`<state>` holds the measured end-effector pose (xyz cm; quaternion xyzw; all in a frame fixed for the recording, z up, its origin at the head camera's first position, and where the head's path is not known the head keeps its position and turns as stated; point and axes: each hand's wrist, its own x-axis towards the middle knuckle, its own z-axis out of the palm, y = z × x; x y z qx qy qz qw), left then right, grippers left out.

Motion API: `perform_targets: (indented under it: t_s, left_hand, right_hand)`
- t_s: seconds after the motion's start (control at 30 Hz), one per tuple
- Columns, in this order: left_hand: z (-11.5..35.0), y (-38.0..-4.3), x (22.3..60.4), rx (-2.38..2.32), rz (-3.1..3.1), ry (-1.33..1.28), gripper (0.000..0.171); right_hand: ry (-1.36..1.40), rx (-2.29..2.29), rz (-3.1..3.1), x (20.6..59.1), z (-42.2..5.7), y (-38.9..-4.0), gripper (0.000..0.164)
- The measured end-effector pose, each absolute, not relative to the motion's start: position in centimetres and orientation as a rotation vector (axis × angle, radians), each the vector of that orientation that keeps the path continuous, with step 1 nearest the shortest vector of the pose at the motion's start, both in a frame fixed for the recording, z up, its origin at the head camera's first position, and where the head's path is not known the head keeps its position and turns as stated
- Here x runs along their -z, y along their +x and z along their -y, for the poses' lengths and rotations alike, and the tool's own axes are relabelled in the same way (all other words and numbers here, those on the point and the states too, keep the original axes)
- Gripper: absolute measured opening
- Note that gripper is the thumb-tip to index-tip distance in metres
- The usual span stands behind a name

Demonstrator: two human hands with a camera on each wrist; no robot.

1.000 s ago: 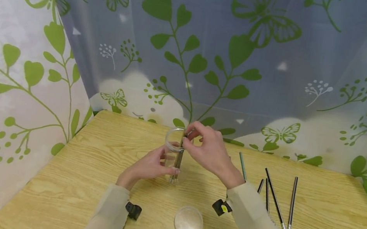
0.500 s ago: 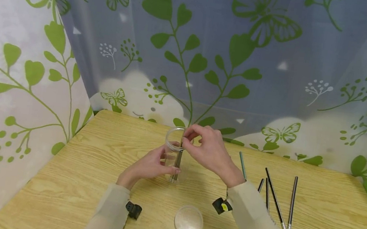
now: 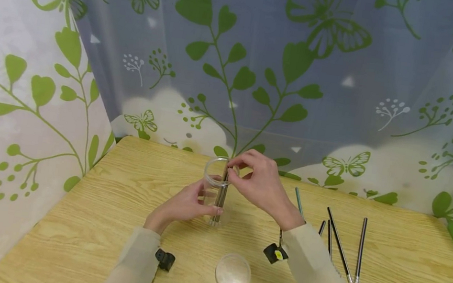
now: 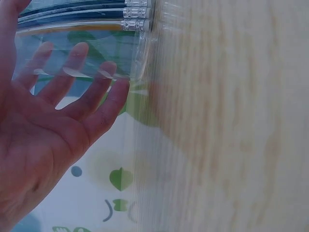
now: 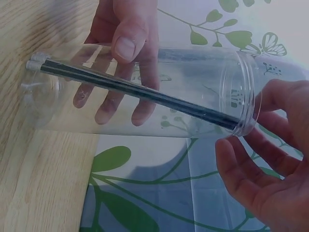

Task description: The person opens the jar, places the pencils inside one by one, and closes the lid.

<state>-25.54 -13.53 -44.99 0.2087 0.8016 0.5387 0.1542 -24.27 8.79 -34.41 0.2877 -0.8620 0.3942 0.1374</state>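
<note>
My left hand (image 3: pixel 183 204) grips a clear plastic jar (image 3: pixel 209 199) that stands upright on the table, thumb on the near side and fingers behind it. Several dark pencils (image 3: pixel 219 203) lean inside the jar, their silver ferrules and erasers at the bottom; in the left wrist view the ferrules (image 4: pixel 135 13) show close up. At the jar's rim (image 5: pixel 250 92) is my right hand (image 3: pixel 263 185). In the right wrist view its fingers (image 5: pixel 231 159) are bent and spread apart, right by the pencils' upper ends, with no pencil between them.
A round clear lid (image 3: pixel 232 274) lies on the wooden table (image 3: pixel 111 222) in front of the jar. To the right lie several dark pencils (image 3: pixel 340 244) and a teal one (image 3: pixel 298 202), partly behind my right forearm. A patterned curtain (image 3: pixel 234 89) hangs behind the table.
Half a second ago my right fingers pinched a pencil at the rim; now they are off it and slightly right. The pencil stands inside the jar. My left hand has stayed still.
</note>
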Motion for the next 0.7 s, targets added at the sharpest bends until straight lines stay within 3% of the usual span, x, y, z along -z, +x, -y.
perform_targets:
  t_s: [0.7]
  left_hand:
    - [13.4, -25.5, 44.9, -1.545, -2.320, 0.568, 0.082]
  right_hand:
    - [0.664, -1.233, 2.587, 36.0, -12.0, -23.4, 0.024]
